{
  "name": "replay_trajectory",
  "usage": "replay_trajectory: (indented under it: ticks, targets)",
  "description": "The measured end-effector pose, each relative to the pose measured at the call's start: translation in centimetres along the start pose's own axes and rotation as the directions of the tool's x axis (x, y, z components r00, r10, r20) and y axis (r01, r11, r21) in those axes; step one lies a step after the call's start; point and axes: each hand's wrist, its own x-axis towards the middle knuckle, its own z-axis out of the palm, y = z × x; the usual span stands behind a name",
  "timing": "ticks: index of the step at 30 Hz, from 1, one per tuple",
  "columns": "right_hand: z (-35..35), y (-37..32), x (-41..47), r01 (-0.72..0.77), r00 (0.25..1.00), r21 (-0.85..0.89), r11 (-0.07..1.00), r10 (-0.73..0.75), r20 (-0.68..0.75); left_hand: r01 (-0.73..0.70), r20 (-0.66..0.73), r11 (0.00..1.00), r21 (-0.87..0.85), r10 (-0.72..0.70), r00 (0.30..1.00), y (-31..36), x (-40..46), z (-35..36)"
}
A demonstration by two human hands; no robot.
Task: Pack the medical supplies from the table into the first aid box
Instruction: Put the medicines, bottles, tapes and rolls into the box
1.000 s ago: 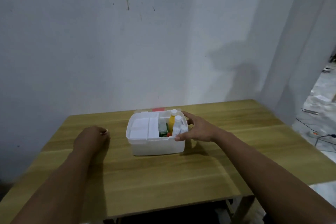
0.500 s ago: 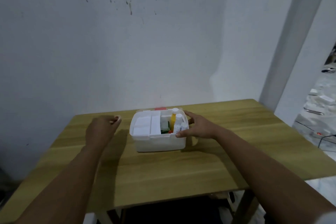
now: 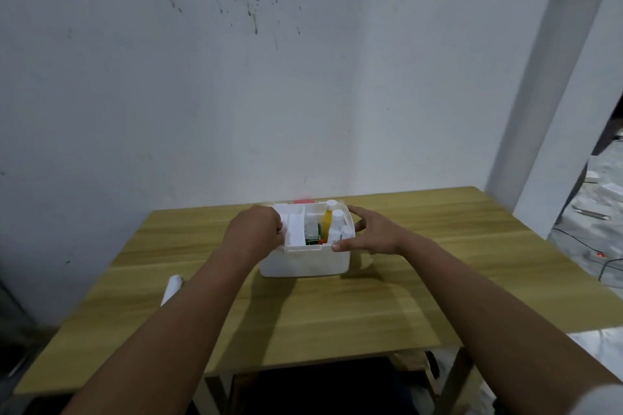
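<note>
A: Nearest us, what's that white thing poking out beside the left forearm?

B: A white roll (image 3: 172, 287), or a tube; the arm cuts most of it off, so I can't say which. It lies on the table (image 3: 337, 313), well short of the box.

A: And the hands?

B: The left hand (image 3: 257, 232) is curled over the box's left end; whether it grips something is hidden under the knuckles. The right hand (image 3: 371, 234) is spread, thumb on the near rim, fingers round the right wall.

A: The first aid box (image 3: 303, 261) itself?

B: Mid-table, open, white plastic. Likely light and stiff with smooth walls, so holding it by the rim suits. Inside, a yellow bottle (image 3: 327, 224) and a white bottle (image 3: 335, 229) stand upright; they could topple. Something green and red lower down is too small to identify.
</note>
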Motion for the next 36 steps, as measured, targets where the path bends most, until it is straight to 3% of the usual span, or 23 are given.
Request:
replay_trajectory:
  ticks: [8,20,26,29,31,33,36]
  targets:
    - [-0.1,0.2,0.2,-0.016,1.0,-0.014,1.0,0.016,0.009,0.021,0.055,0.99,0.141,-0.029,0.998,1.4,0.3,-0.7]
    - [-0.2,0.7,0.6,-0.035,0.999,-0.026,0.999,0.035,0.012,0.045,0.158,0.998,-0.051,-0.037,0.987,-0.5,1.2,-0.9]
    - [0.0,0.8,0.9,-0.05,0.999,-0.039,0.998,0.051,0.02,0.123,-0.045,0.976,-0.182,-0.133,0.99,-1.5,0.2,-1.4]
    - [0.0,0.8,0.8,-0.056,0.998,-0.042,0.998,0.057,0.016,0.208,-0.111,0.933,-0.295,-0.25,0.962,-2.9,-0.3,-1.6]
    - [0.0,0.9,0.8,-0.059,0.998,-0.046,0.997,0.06,0.011,0.315,-0.051,0.911,-0.265,-0.34,0.939,-4.8,-0.8,-1.4]
    - [0.0,0.9,0.8,-0.063,0.998,-0.054,0.997,0.063,0.01,0.442,0.099,0.888,-0.126,-0.432,0.896,-7.5,-1.9,-0.7]
    - [0.1,0.8,0.5,-0.063,0.998,-0.05,0.997,0.063,0.01,0.6,0.332,0.799,0.036,-0.576,0.747,-12.3,-3.7,1.4]
